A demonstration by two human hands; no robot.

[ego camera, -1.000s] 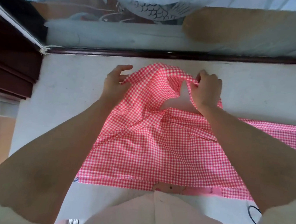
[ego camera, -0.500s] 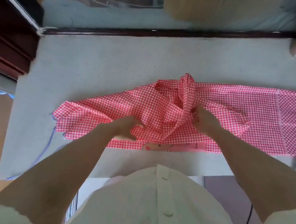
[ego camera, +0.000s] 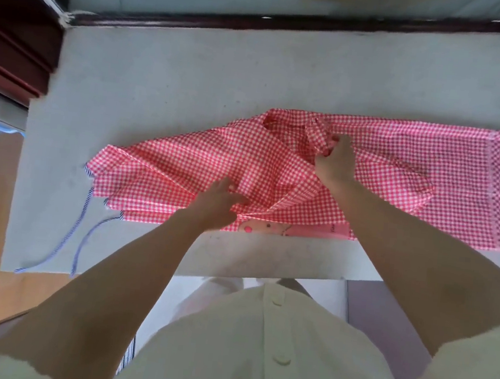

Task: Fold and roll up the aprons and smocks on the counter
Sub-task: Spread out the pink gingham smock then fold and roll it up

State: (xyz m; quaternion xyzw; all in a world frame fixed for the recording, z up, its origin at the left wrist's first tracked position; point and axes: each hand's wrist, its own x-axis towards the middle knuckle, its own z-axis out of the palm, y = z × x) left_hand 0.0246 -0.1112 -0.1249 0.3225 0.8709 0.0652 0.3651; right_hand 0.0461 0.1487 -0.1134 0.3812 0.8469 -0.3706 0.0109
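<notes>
- A red-and-white gingham smock (ego camera: pixel 183 164) lies spread in a long band across the pale grey surface (ego camera: pixel 161 81), near its front edge, reaching from left of centre to the right border of the view.
- The cloth is rumpled and folded over itself in the middle, with slanting creases; the right end lies flatter and shows a seam.
- A pink printed strip (ego camera: pixel 294 229) peeks out along the near hem.
- Blue-and-white striped ties (ego camera: pixel 80 224) trail from the left end toward the surface's near edge.
- The left hand (ego camera: pixel 218 200) rests on the fabric near the hem, fingers spread and flat.
- The right hand (ego camera: pixel 336 163) has its grip pinched on a bunched band of fabric (ego camera: pixel 317 134) at the middle.
</notes>
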